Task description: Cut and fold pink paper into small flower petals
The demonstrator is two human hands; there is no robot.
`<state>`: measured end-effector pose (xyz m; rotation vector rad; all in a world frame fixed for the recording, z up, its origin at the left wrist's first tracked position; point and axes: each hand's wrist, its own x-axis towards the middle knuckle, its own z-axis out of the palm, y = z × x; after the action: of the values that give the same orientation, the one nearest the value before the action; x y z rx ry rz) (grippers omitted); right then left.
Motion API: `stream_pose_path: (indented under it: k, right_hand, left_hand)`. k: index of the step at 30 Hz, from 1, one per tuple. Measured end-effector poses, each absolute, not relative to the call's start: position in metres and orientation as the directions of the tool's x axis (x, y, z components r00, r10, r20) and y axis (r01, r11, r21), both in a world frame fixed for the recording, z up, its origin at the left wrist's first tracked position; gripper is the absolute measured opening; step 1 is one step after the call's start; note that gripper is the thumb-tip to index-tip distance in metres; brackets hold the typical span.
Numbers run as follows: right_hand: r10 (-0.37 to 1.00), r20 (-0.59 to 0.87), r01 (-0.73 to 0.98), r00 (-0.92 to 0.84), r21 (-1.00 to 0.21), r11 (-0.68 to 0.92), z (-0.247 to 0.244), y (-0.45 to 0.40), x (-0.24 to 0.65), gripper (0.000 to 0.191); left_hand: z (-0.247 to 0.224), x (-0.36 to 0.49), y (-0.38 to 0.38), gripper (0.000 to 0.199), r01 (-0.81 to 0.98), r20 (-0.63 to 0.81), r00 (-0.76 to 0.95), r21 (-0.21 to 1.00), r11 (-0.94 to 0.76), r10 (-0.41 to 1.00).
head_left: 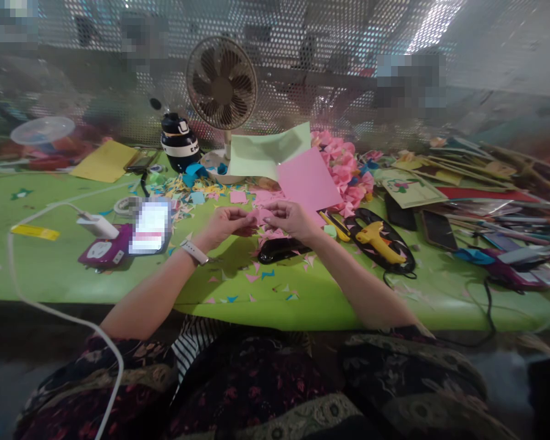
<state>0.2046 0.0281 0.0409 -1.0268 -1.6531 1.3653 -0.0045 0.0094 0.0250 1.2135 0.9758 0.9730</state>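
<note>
Pink paper piece [261,216] between two hands [231,221], one glue gun [379,242] near

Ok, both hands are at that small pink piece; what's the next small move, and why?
Probably steady the pink piece with the left hand while the right hand adjusts its edge: fingertips meet there from both sides, and similar pink scraps lie close behind, so a dropped piece might get lost.

phone scrn [152,229] part-blurred, pink pc [260,216] part-hidden
</note>
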Motion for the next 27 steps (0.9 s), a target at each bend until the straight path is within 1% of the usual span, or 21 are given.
stream_pose_path:
  k: [4, 9, 17, 22, 27]
  right_hand:
    - [0.911, 0.020, 0.115, -0.411, -0.991, 0.074, 0.041, 0.030, 0.206, 0.026]
    - [0.902, -0.041, 0.146, -0.431, -0.989, 0.025, 0.042, 0.032, 0.209, 0.019]
    - [0.881, -0.094, 0.111, -0.463, -0.993, -0.047, 0.048, 0.032, 0.213, 0.016]
    - [0.872, -0.143, 0.160, -0.468, -0.984, -0.075, 0.045, 0.035, 0.216, 0.016]
    - [0.858, -0.166, 0.216, -0.485, -0.974, -0.067, 0.042, 0.041, 0.222, 0.015]
  left_hand:
    - [0.024, -0.005, 0.011, 0.035, -0.057, -0.078, 0.290, 0.993, 0.099, 0.954]
    - [0.023, -0.005, 0.012, 0.024, -0.038, -0.108, 0.287, 0.992, 0.124, 0.952]
    - [0.031, -0.006, 0.011, 0.016, -0.046, -0.175, 0.260, 0.980, 0.193, 0.950]
    - [0.030, -0.009, 0.014, 0.012, -0.019, -0.251, 0.272, 0.964, 0.267, 0.929]
    - [0.028, -0.014, 0.017, 0.011, 0.003, -0.270, 0.275, 0.960, 0.281, 0.923]
